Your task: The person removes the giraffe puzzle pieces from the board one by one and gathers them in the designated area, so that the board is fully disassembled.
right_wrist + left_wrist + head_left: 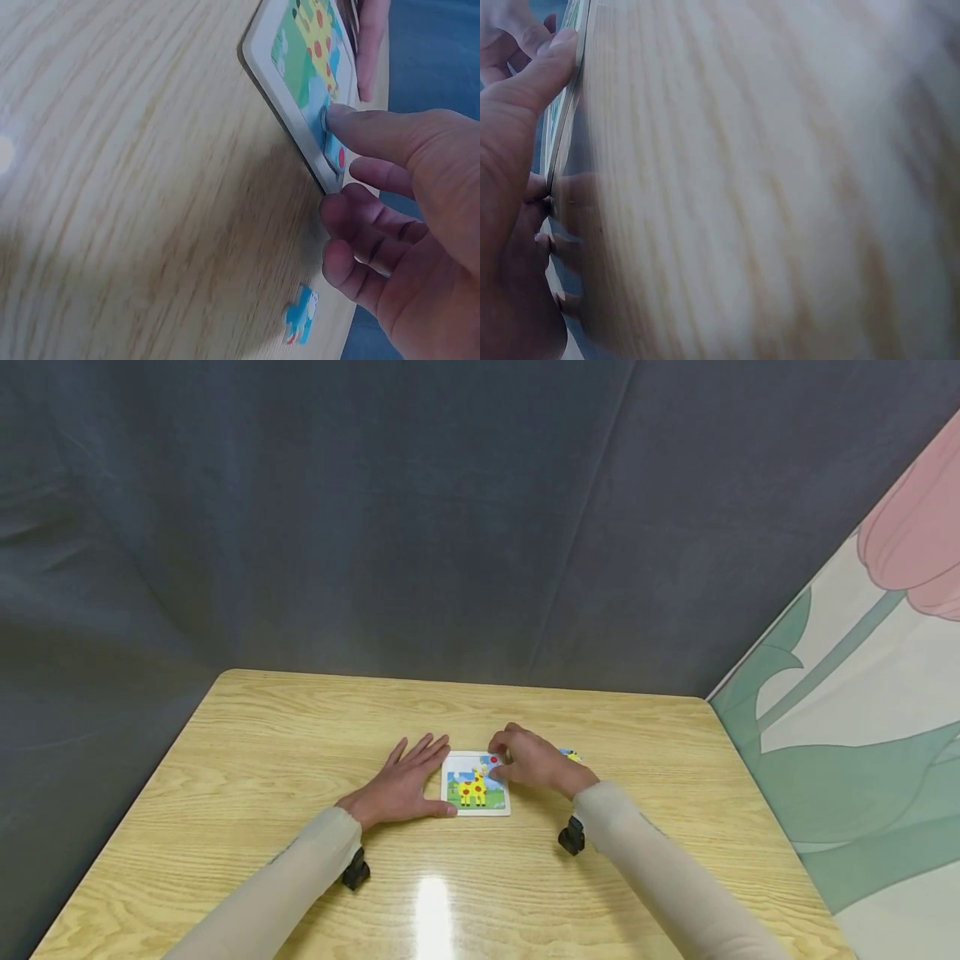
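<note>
A small jigsaw board (495, 812) with a white border and a yellow giraffe picture lies on the table. My left hand (405, 785) rests along its left side, fingers spread, the thumb over the lower left corner. At the upper right corner, my right hand (531, 760) pinches a blue puzzle piece (335, 154) with a red dot. In the right wrist view the thumb is on the inner edge of that piece, which sits slightly raised over the board. The other fingers curl by the board's corner.
A loose blue and yellow puzzle piece (301, 315) lies on the table right of the board, partly behind my right hand in the head view. The wooden table (300, 718) ends at a dark curtain (390, 527). A flower-painted wall (862, 735) stands at the right.
</note>
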`<state>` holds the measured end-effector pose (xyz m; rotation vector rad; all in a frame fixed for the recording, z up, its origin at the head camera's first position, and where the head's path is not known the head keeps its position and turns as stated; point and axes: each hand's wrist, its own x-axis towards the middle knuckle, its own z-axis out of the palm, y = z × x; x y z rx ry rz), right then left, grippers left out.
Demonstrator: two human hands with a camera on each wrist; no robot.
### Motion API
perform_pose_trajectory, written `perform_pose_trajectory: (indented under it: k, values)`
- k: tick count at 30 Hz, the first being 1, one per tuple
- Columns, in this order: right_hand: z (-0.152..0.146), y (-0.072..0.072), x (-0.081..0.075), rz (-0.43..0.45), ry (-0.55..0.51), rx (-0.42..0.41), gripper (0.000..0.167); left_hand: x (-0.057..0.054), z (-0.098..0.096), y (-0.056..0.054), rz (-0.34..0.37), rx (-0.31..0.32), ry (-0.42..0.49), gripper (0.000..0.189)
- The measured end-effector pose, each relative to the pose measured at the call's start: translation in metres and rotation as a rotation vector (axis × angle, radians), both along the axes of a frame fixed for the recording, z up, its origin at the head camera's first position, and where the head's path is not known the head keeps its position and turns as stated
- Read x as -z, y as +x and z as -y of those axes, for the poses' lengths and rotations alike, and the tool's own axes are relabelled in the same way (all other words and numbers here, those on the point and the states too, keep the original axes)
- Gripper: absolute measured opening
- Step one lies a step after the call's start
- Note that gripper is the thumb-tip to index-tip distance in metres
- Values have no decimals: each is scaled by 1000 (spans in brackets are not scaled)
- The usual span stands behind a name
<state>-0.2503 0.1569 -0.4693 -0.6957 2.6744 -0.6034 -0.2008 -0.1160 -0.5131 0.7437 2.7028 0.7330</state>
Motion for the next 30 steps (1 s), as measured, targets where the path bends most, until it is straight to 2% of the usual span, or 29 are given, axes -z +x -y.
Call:
perform_pose_trajectory:
  k: [10,15,20,30]
  values:
    - [7,2,-4,22,-9,-1,22,1,1,-1,2,4,7,108]
    - [4,0,-6,43,-79,-12,8,0,1,0,2,5,8,108]
    - [-5,-3,-12,61,-139,-19,13,0,1,-1,3,6,6,108]
    - [-40,-9,-22,81,-159,55,13,2,1,-1,-1,11,5,109]
